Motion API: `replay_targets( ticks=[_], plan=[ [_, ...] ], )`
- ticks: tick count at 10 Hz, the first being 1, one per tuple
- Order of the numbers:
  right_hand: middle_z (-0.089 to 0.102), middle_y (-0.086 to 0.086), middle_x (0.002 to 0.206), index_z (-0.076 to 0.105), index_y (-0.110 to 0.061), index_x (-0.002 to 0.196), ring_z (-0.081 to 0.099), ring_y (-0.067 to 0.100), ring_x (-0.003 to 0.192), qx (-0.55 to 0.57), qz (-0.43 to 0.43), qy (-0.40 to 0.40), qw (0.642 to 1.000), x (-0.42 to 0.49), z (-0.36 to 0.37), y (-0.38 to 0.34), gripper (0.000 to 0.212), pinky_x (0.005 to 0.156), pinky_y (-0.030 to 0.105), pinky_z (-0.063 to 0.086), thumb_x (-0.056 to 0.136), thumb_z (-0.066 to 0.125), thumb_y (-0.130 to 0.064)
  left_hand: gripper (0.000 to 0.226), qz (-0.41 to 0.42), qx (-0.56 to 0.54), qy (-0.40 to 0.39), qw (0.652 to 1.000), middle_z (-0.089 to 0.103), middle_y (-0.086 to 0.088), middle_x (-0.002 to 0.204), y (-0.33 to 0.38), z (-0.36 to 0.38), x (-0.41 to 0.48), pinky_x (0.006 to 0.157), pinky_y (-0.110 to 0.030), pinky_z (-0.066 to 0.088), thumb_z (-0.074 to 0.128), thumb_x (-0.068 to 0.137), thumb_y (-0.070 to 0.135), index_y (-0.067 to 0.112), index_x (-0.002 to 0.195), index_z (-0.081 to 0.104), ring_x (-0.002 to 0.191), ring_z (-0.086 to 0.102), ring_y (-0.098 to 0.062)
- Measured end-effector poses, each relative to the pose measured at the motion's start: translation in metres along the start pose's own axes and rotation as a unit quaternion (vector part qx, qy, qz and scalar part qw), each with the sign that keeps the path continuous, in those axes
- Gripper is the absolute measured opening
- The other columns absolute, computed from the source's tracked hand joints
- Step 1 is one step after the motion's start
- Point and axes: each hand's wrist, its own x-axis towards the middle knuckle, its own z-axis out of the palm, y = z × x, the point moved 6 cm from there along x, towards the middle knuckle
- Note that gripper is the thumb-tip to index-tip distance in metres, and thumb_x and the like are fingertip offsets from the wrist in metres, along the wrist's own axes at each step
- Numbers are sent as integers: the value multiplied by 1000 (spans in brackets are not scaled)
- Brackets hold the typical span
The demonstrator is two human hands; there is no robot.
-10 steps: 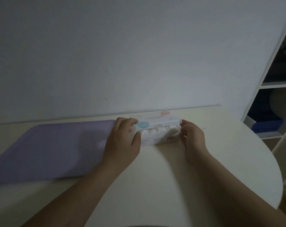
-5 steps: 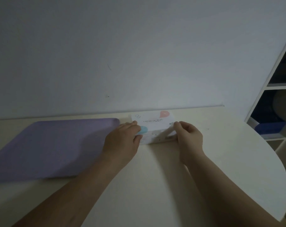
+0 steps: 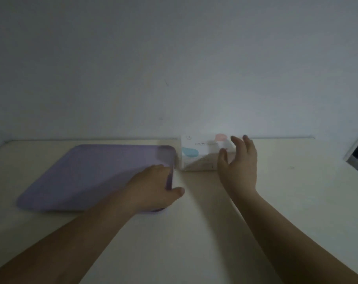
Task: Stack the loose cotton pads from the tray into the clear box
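The purple tray (image 3: 92, 173) lies on the left half of the table, and I see no loose pads on its surface. My left hand (image 3: 155, 185) grips its right rim, fingers inside and thumb outside on the table. The clear box (image 3: 194, 158), with a white printed lid showing a blue and a pink shape, stands against the wall just right of the tray. Pale cotton pads show through its front wall. My right hand (image 3: 238, 160) hovers at the box's right end, fingers spread, holding nothing and hiding that end.
The cream table (image 3: 194, 232) runs back to a plain white wall (image 3: 174, 68). At the far right edge a white shelf unit (image 3: 356, 148) stands beside the table, with something blue inside.
Both hands have come off the box, which now stands against the wall. My left hand moved left and down onto the tray's rim. My right hand opened and drew back slightly.
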Motion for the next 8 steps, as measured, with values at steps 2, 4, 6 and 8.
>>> replay_targets(
  ticks=[2, 4, 6, 8],
  plan=[
    [32, 4, 165, 45, -23, 149, 14, 28, 157, -158, -202, -192, 947, -38, 58, -51, 52, 124, 61, 0, 98, 53, -35, 94, 17, 48, -36, 998, 12, 2, 173, -15, 18, -14, 127, -43, 16, 44, 81, 88, 42, 160, 22, 159, 11, -19],
    [36, 0, 162, 45, -25, 149, 21, 23, 155, -176, -204, -175, 947, -40, 66, -51, 58, 122, 62, -4, 93, 59, -31, 84, 8, 51, 9, 999, 23, 1, 170, -14, 19, 8, 123, -48, 22, 38, 78, 88, 51, 153, 28, 156, 23, -21],
    [32, 3, 165, 45, -24, 150, 19, 24, 156, -173, -201, -186, 946, -41, 64, -57, 61, 122, 62, -2, 91, 59, -23, 80, -9, 22, -10, 1000, 26, -4, 169, -7, 18, 23, 122, -54, 24, 43, 78, 82, 49, 150, 34, 154, 25, -28],
    [61, 8, 142, 62, -15, 134, 55, 27, 133, 46, -227, -129, 964, -39, 30, -83, 46, 114, 47, 42, 88, 64, -12, 34, 79, -86, 87, 989, 62, 7, 118, 6, -23, -4, 91, -28, 45, 64, 87, 49, 36, 117, 56, 124, 61, -23]
  ],
)
